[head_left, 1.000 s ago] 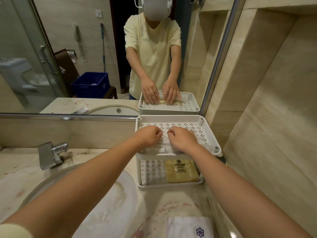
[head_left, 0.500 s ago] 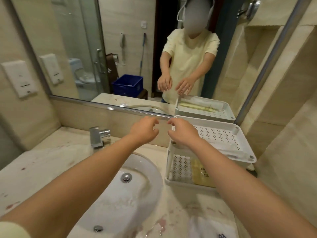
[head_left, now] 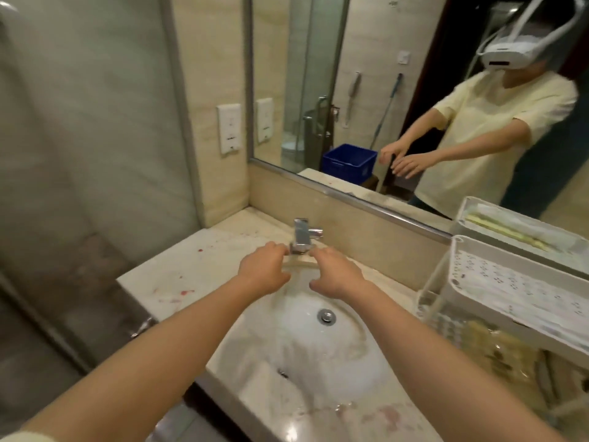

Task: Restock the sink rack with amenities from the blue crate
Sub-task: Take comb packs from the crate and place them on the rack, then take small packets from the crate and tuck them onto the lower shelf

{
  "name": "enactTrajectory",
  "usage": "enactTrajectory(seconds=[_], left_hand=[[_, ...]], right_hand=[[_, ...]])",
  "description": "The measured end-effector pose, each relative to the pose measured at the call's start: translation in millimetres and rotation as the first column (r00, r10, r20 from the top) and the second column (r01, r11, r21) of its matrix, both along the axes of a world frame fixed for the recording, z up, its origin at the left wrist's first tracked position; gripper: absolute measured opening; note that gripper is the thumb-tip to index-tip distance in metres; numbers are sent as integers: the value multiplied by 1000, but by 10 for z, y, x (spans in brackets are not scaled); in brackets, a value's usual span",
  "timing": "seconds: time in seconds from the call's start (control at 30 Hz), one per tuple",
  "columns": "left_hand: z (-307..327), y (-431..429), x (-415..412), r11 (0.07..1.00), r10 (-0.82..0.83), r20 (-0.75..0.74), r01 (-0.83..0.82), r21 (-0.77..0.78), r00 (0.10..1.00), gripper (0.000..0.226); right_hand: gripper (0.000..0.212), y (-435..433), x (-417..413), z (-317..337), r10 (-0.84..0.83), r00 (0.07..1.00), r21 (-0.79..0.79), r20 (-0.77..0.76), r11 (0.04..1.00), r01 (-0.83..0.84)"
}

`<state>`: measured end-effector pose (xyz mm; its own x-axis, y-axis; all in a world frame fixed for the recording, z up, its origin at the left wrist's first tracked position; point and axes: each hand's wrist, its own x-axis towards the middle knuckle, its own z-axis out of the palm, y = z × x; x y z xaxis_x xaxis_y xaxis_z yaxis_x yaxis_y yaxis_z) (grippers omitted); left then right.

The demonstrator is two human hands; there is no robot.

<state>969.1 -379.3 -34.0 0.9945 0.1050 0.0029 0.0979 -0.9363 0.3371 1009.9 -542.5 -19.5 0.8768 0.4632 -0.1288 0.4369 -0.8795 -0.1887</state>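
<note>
The white two-tier sink rack (head_left: 497,279) stands on the counter at the right. Its perforated top shelf carries pale wrapped items near the mirror, and a yellowish packet (head_left: 487,342) lies on the lower shelf. My left hand (head_left: 263,271) and my right hand (head_left: 338,275) hover side by side above the basin, just in front of the tap, fingers loosely curled and holding nothing. Both are well left of the rack. The blue crate (head_left: 349,162) shows only as a reflection in the mirror, behind me.
A chrome tap (head_left: 302,236) rises behind the white basin (head_left: 318,342) set in a stained marble counter (head_left: 178,275). A large mirror (head_left: 366,90) covers the back wall. A glass shower partition (head_left: 79,154) stands at the left.
Both hands left the rack's top shelf and swung left over the basin, holding nothing. My view turned left, so the rack now sits at the right edge.
</note>
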Motion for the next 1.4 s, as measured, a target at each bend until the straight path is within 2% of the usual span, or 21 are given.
enactTrajectory(seconds=[0.33,0.57,0.7,0.83,1.07,1.27,1.4], left_hand=[[-299,1475,-1519,970,243,-89,-239,49,966,53],[-485,2218,-2624,913,409,-120,-405,53,905,56],[-581,2593,-3273,868,496,-144,-493,54,856,56],[-658,2886,-3911,808,587,-151,-586,51,796,56],[-685,3184,-4945,696,714,-139,-717,29,687,56],[-706,3337,-5816,553,826,-137,-833,14,546,53],[-720,3399,-6265,459,882,-134,-888,19,453,52]], right_hand=[[66,1594,-1102,-270,288,956,7,-53,958,-288],[60,2543,-1997,-430,454,890,17,-51,891,-454],[65,3019,-2524,-496,558,827,3,-64,829,-559],[62,3444,-3039,-549,648,760,-10,-54,761,-649],[67,4042,-3905,-609,767,638,19,-68,640,-768],[56,4452,-4636,-611,870,489,59,-58,492,-868],[60,4702,-5005,-663,913,403,46,-63,406,-913]])
